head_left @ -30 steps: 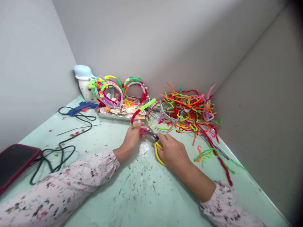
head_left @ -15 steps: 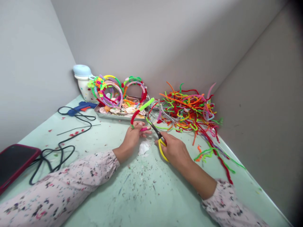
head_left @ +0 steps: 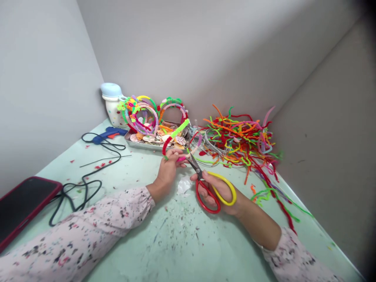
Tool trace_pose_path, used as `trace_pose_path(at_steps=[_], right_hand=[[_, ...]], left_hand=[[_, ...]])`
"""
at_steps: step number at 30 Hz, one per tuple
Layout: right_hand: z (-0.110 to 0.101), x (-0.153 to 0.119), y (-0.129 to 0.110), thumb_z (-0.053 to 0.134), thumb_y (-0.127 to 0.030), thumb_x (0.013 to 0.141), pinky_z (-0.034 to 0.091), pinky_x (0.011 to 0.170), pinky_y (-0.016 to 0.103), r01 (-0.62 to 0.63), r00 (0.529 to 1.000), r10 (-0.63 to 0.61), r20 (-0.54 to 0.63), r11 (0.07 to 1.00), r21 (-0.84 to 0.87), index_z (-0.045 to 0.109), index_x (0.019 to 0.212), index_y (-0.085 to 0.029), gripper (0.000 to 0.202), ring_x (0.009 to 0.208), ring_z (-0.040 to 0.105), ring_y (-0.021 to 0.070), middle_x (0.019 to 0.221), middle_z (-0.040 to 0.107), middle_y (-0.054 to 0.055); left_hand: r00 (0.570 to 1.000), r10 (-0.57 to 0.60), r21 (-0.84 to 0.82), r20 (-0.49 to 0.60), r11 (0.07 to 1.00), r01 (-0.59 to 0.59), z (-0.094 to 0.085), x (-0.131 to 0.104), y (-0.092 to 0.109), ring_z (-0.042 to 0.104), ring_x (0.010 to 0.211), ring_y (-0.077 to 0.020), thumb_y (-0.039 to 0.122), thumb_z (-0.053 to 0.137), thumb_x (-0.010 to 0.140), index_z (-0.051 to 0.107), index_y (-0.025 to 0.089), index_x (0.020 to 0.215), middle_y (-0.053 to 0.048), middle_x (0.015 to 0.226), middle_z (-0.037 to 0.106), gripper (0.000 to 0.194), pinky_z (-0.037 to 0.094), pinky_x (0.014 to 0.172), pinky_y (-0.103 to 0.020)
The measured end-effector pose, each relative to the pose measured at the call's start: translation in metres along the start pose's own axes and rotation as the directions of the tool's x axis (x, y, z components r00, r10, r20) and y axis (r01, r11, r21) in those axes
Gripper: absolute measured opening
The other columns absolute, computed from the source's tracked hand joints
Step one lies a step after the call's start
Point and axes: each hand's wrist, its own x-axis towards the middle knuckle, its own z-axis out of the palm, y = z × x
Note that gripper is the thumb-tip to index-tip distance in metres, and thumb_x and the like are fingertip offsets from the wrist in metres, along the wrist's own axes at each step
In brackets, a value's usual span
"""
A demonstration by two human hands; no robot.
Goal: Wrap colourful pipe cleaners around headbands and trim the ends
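Note:
My left hand (head_left: 166, 172) is closed on a headband (head_left: 182, 127) wrapped in red, bright green, pink, white and lilac pipe cleaner. Its two arms point up and away from the fingers. My right hand (head_left: 220, 192) holds scissors (head_left: 198, 172) with one red and one yellow handle, the loops resting loosely across the fingers and palm. The dark blades reach the pink and white part of the headband, right beside my left fingertips. Whether the blades touch the wrapping, I cannot tell. A crumpled white scrap (head_left: 184, 186) lies on the table just below the hands.
Behind the hands, a metal tray (head_left: 147, 145) holds shells and several finished headbands (head_left: 145, 117). Tangled pipe cleaners (head_left: 241, 129) are heaped at right. To the left are a blue glue gun (head_left: 107, 134) with its black cord, a lidded cup (head_left: 114, 107) and a phone (head_left: 28, 207).
The scissors have turned in my right hand, so both handle loops now show and the hand is opened more beneath them. The blades are closer to the headband. The view has shifted slightly.

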Motion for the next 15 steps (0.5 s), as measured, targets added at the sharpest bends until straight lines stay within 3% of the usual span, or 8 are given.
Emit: trace_pose_path(at_steps=[5, 15], right_hand=[[-0.0049, 0.0009, -0.0018, 0.048, -0.054, 0.086, 0.029, 0.032, 0.015, -0.070, 0.997, 0.068, 0.036, 0.996, 0.052, 0.059, 0.103, -0.018, 0.042, 0.034, 0.039, 0.0051, 0.053, 0.051, -0.005], [-0.0048, 0.0024, 0.0020, 0.049, -0.052, 0.086, 0.031, 0.032, 0.015, -0.048, 0.999, 0.048, 0.012, 0.997, 0.059, 0.059, 0.103, -0.018, 0.039, 0.034, 0.040, 0.0055, 0.055, 0.052, -0.004]], left_hand=[[1.000, 0.012, -0.004, 0.009, 1.000, -0.012, -0.0010, 0.0012, -0.0012, 0.065, 0.076, -0.0171, 0.024, 0.054, 0.075, 0.055, 0.016, 0.086, -0.005, 0.080, 0.066, 0.014, 0.049, 0.060, -0.026], [0.999, 0.018, -0.005, 0.027, 1.000, -0.018, -0.0015, 0.0012, -0.0024, 0.064, 0.074, -0.0155, 0.023, 0.053, 0.076, 0.054, 0.016, 0.087, -0.004, 0.080, 0.065, 0.013, 0.049, 0.061, -0.026]])
